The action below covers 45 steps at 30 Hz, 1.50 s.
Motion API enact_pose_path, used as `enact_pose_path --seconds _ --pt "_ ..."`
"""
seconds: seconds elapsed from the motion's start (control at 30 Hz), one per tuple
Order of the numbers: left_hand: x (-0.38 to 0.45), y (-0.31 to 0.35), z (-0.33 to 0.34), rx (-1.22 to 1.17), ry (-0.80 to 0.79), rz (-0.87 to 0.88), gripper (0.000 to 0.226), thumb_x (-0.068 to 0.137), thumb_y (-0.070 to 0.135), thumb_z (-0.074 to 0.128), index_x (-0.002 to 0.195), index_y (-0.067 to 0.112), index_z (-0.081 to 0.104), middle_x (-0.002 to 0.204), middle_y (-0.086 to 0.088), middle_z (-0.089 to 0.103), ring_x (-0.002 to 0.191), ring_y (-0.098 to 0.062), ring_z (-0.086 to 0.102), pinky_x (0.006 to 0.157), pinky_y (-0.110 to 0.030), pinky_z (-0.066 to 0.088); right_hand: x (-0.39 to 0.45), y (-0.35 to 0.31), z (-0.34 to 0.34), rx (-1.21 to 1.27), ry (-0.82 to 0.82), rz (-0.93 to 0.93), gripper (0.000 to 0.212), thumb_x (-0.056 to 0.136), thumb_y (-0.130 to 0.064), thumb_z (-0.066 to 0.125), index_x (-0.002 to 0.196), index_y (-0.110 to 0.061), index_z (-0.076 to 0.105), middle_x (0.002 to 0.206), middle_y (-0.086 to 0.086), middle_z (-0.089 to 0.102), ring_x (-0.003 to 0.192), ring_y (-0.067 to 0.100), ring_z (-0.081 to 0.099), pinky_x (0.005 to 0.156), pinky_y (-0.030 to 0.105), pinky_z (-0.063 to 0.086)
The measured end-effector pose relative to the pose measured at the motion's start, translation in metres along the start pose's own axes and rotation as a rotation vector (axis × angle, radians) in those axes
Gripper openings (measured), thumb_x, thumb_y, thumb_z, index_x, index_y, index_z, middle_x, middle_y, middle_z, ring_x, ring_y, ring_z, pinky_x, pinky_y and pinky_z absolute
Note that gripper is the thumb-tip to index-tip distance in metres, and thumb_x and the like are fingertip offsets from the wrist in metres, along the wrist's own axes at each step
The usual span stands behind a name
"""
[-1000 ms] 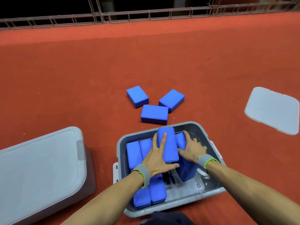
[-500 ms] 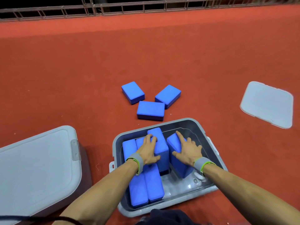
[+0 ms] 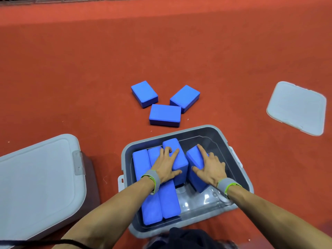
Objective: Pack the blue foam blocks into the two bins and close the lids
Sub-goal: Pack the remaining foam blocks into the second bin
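Note:
An open grey bin (image 3: 212, 131) sits on the red floor in front of me. Several blue foam blocks lie inside it along its left side (image 3: 161, 203). My left hand (image 3: 166, 165) rests on an upright blue block (image 3: 179, 159) in the bin's middle, fingers wrapped over its top. My right hand (image 3: 209, 167) grips a tilted blue block (image 3: 195, 173) just to the right. Three loose blue blocks (image 3: 165, 115) lie on the floor beyond the bin. A second grey bin (image 3: 36, 182) with its lid on stands at the left.
A loose grey lid (image 3: 297, 108) lies flat on the floor at the right. A metal railing runs along the far edge of the red floor. A dark cord (image 3: 36, 242) crosses the bottom left corner.
Both hands have lowered their blocks deeper into the bin. The left block went from lying across the others to standing beside them; the right block has tilted and shifted rightward.

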<state>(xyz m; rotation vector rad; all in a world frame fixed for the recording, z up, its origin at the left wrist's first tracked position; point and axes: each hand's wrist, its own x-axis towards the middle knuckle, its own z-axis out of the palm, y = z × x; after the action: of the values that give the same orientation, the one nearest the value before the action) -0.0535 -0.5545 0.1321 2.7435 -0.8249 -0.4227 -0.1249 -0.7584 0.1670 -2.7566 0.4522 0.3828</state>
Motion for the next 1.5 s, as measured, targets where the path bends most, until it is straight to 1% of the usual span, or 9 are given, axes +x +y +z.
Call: enact_pose_path --seconds 0.2,0.43,0.57,0.67,0.77,0.97,1.1,1.27,1.5 --pt "0.005 0.006 0.018 0.200 -0.068 -0.031 0.089 0.081 0.052 0.070 0.150 0.017 0.026 0.131 -0.012 0.033 0.115 -0.033 0.038 0.094 -0.041 0.037 0.009 -0.013 0.019 0.051 -0.021 0.047 0.096 0.082 -0.060 0.058 0.155 -0.048 -0.003 0.141 0.010 0.043 0.127 0.033 0.045 0.097 0.055 0.041" --pt "0.021 0.005 0.029 0.240 -0.118 -0.101 0.084 0.084 0.049 0.069 0.149 0.018 0.026 0.141 -0.012 0.032 0.125 -0.034 0.035 0.105 -0.048 0.028 0.007 -0.015 0.034 0.093 -0.027 0.144 0.099 0.081 -0.059 0.059 0.155 -0.046 -0.006 0.142 0.011 0.041 0.124 0.035 0.046 0.097 0.056 0.041" --pt "0.023 0.001 0.029 0.239 -0.135 -0.118 0.087 0.080 0.056 0.070 0.147 0.020 0.028 0.139 -0.010 0.033 0.124 -0.033 0.036 0.102 -0.048 0.029 0.001 -0.013 0.033 0.106 -0.015 0.185 0.103 0.080 -0.060 0.060 0.155 -0.042 -0.008 0.138 0.009 0.043 0.121 0.036 0.050 0.094 0.055 0.042" --pt "0.023 -0.003 0.029 0.205 -0.137 -0.105 0.086 0.080 0.065 0.063 0.146 0.021 0.029 0.135 -0.007 0.036 0.122 -0.031 0.037 0.101 -0.047 0.030 -0.002 -0.008 0.028 0.116 -0.034 0.241 0.111 0.079 -0.062 0.062 0.156 -0.036 -0.015 0.139 0.009 0.040 0.122 0.037 0.053 0.094 0.053 0.044" --pt "0.022 -0.003 0.024 0.119 -0.140 -0.119 0.075 0.090 0.068 0.044 0.147 0.021 0.032 0.135 -0.007 0.038 0.127 -0.030 0.036 0.103 -0.048 0.027 -0.012 -0.006 0.023 0.077 -0.036 0.227 0.112 0.080 -0.064 0.060 0.155 -0.039 -0.019 0.135 0.009 0.041 0.117 0.037 0.056 0.090 0.050 0.047" --pt "0.027 -0.002 0.016 0.083 -0.208 -0.164 0.051 0.104 0.040 0.028 0.151 0.022 0.029 0.144 -0.009 0.037 0.132 -0.030 0.034 0.106 -0.049 0.028 -0.032 -0.009 0.004 -0.054 -0.065 0.175 0.103 0.082 -0.065 0.057 0.158 -0.037 -0.006 0.137 0.011 0.040 0.117 0.038 0.055 0.093 0.049 0.048" --pt "0.022 -0.007 0.010 0.057 -0.265 -0.144 0.053 0.104 0.030 0.029 0.156 0.025 0.024 0.150 -0.007 0.031 0.135 -0.032 0.031 0.106 -0.050 0.029 -0.047 -0.015 -0.012 -0.066 -0.063 0.141 0.102 0.083 -0.064 0.057 0.158 -0.030 -0.001 0.139 0.013 0.039 0.110 0.039 0.061 0.088 0.045 0.050" --pt "0.013 -0.015 0.006 -0.022 -0.274 -0.139 0.054 0.100 0.019 0.034 0.153 0.025 0.034 0.145 -0.005 0.038 0.132 -0.033 0.035 0.101 -0.049 0.035 -0.062 -0.036 -0.025 -0.037 -0.069 0.070 0.097 0.084 -0.062 0.055 0.157 -0.029 0.000 0.141 0.014 0.041 0.109 0.040 0.062 0.086 0.044 0.047" --pt "-0.010 -0.022 0.009 -0.285 -0.139 -0.174 0.064 0.093 0.005 0.037 0.156 0.018 0.028 0.142 -0.013 0.037 0.132 -0.036 0.032 0.108 -0.049 0.036 -0.074 -0.063 -0.010 -0.064 -0.054 -0.042 0.096 0.085 -0.057 0.059 0.158 -0.026 0.005 0.148 0.014 0.036 0.109 0.038 0.064 0.087 0.042 0.050"
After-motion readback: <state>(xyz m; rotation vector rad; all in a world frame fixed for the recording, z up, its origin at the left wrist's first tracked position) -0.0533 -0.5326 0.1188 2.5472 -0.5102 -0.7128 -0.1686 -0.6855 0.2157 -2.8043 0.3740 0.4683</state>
